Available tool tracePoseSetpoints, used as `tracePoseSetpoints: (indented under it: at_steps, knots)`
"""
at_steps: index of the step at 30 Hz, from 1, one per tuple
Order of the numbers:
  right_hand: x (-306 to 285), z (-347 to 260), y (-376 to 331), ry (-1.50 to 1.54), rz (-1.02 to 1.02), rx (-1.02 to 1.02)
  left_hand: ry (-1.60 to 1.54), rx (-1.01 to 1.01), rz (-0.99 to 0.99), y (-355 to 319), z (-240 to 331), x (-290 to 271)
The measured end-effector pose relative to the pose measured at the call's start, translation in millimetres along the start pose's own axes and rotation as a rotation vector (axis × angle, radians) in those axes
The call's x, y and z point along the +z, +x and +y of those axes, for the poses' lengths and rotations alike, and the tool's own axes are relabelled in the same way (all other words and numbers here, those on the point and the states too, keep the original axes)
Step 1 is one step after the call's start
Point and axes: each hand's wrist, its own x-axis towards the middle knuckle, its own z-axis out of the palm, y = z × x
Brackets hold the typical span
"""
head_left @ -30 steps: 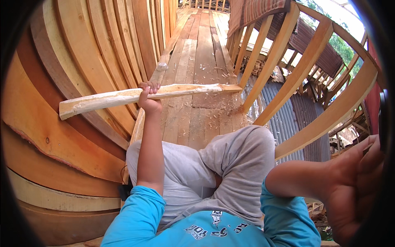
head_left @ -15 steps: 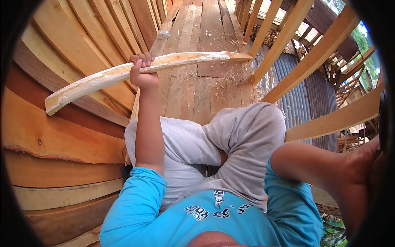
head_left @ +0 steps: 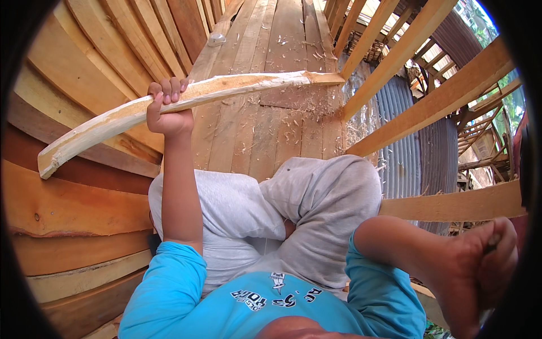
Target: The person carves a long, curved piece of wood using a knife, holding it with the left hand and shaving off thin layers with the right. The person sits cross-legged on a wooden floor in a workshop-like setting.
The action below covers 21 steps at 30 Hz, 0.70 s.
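L hand (head_left: 167,120) grips wood pc (head_left: 107,125); R hand (head_left: 477,265): can't tell; boards (head_left: 79,198) L; rail slats (head_left: 398,59) R; shavings (head_left: 293,121) on flr (head_left: 217,144)

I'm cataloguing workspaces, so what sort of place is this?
Probably an open-sided wooden porch or walkway: it has a plank floor strewn with wood shavings, and a slatted railing on the right with corrugated metal sheets beyond.

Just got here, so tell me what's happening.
A person sits cross-legged on a plank floor strewn with wood shavings. The left hand holds a long pale stick, which slants across in front, its far end at or near the railing. The right hand is curled off to the side, away from the stick; whether it holds anything is unclear.
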Motion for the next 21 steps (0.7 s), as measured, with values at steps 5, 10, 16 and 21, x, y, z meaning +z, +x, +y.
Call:
tracePoseSetpoints:
  at_steps: [5, 10, 16, 21]
  knots:
    - [-51, 124, -44, -0.043, 0.323, 0.468, 0.004, -0.006, 0.000, 0, -7, 11]
    - [-111, 263, -154, -0.486, 0.103, 1.146, 0.046, 0.033, -0.087, -1, -12, 2]
    - [-97, 307, -188, -0.951, -0.137, 1.399, 0.099, 0.014, -0.056, -3, -19, 5]
    - [-77, 325, -189, -1.338, 0.002, 1.451, 0.076, -0.041, -0.080, -2, -17, 5]
